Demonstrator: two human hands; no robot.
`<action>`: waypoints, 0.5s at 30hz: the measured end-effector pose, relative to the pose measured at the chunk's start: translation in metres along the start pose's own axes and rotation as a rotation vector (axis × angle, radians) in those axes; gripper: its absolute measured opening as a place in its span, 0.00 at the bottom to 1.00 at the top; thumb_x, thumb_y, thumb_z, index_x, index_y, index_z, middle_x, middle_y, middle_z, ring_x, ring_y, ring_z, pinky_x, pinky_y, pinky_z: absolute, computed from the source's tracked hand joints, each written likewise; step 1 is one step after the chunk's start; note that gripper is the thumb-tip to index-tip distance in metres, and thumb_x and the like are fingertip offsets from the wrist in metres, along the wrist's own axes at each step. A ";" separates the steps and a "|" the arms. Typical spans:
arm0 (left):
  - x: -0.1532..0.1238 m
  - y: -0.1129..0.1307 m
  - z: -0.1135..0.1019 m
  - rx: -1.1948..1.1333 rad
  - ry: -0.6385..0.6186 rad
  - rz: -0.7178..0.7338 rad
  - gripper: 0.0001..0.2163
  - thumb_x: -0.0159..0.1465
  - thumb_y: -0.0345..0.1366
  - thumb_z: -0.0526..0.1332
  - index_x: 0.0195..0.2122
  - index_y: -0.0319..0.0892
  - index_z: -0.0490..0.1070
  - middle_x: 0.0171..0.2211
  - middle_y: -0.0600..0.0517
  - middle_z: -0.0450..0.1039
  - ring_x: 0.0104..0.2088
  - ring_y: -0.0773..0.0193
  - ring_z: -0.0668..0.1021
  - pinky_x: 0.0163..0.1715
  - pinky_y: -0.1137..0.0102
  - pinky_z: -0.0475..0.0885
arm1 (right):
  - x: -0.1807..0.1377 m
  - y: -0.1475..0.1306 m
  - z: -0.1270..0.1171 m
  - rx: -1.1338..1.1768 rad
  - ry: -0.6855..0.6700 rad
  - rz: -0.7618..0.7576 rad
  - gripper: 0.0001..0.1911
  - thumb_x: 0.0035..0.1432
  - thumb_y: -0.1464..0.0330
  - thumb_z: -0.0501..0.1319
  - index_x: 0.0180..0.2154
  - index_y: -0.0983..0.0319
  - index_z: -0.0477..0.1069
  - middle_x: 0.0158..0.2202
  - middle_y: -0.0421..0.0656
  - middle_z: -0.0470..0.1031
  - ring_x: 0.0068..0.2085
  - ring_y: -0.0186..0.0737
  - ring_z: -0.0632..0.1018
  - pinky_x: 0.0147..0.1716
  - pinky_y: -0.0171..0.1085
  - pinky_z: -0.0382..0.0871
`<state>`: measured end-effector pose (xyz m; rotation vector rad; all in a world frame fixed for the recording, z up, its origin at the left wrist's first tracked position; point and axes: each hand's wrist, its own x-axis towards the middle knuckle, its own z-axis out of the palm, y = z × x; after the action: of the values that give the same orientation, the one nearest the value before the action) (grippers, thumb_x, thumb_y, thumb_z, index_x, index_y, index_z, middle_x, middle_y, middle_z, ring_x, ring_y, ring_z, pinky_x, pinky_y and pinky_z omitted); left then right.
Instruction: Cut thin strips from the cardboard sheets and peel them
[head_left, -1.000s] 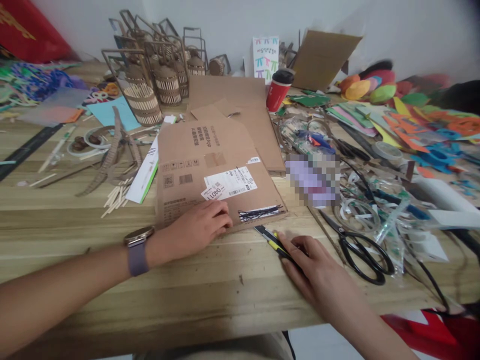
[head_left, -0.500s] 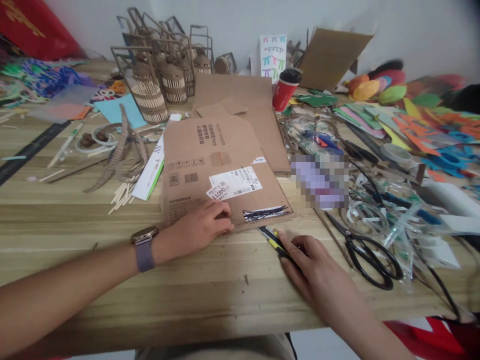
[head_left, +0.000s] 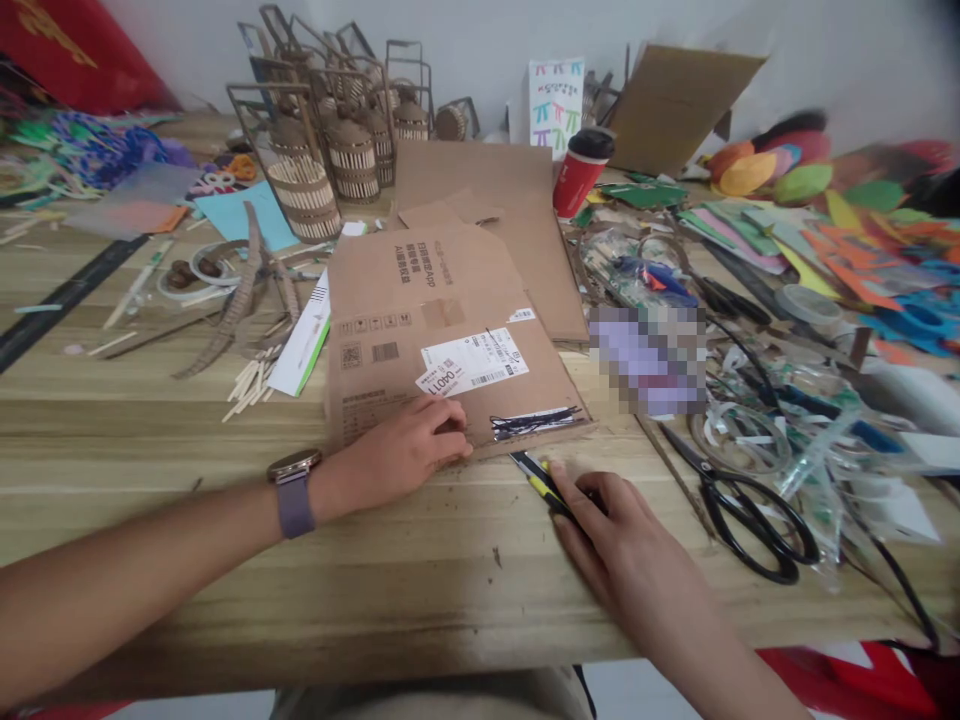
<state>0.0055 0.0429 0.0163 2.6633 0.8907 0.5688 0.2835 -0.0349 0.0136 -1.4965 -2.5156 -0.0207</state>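
Your left hand [head_left: 409, 445] lies half curled on the printed cardboard [head_left: 382, 310], at its near edge; whether the fingertips pinch that edge you cannot tell from this view. The cardboard lies flat in the middle of the bench [head_left: 375, 610], set back from the bench's near edge, and overlaps a plain cardboard sheet [head_left: 555, 280] toward the far edge. Your right hand [head_left: 611, 520] is closed around a utility knife [head_left: 547, 487], index finger laid along it, blade tip just beside the cardboard's near edge. Black-handled scissors [head_left: 731, 500] lie toward the bench's near right corner, and a red cup [head_left: 576, 185] stands toward the far edge.
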 end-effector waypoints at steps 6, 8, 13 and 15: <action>0.000 0.000 -0.001 -0.005 -0.009 -0.011 0.11 0.71 0.31 0.52 0.38 0.40 0.74 0.45 0.46 0.68 0.48 0.59 0.69 0.49 0.65 0.68 | 0.003 -0.009 0.002 0.000 0.013 -0.020 0.23 0.69 0.63 0.47 0.59 0.65 0.66 0.39 0.51 0.71 0.39 0.46 0.77 0.34 0.42 0.80; -0.001 0.000 0.001 -0.010 -0.010 -0.010 0.11 0.71 0.31 0.51 0.38 0.40 0.73 0.46 0.46 0.68 0.48 0.58 0.69 0.50 0.64 0.68 | 0.005 -0.011 0.002 -0.001 0.023 -0.026 0.23 0.69 0.63 0.47 0.58 0.65 0.67 0.38 0.51 0.71 0.39 0.46 0.77 0.35 0.42 0.80; -0.002 -0.002 0.003 -0.041 -0.020 -0.021 0.10 0.72 0.32 0.50 0.42 0.39 0.71 0.46 0.45 0.67 0.48 0.59 0.69 0.53 0.62 0.66 | 0.004 -0.016 0.001 -0.022 0.017 -0.028 0.23 0.69 0.64 0.47 0.58 0.65 0.67 0.39 0.51 0.71 0.39 0.46 0.77 0.34 0.43 0.80; 0.003 -0.007 -0.004 -0.025 -0.085 0.003 0.10 0.71 0.33 0.52 0.48 0.40 0.70 0.49 0.44 0.66 0.49 0.58 0.68 0.54 0.61 0.65 | 0.004 -0.018 0.001 -0.010 0.010 -0.018 0.22 0.69 0.64 0.47 0.58 0.64 0.67 0.39 0.51 0.71 0.38 0.46 0.77 0.34 0.43 0.80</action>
<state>0.0023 0.0510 0.0178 2.6450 0.8501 0.4601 0.2660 -0.0395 0.0154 -1.4737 -2.5254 -0.0433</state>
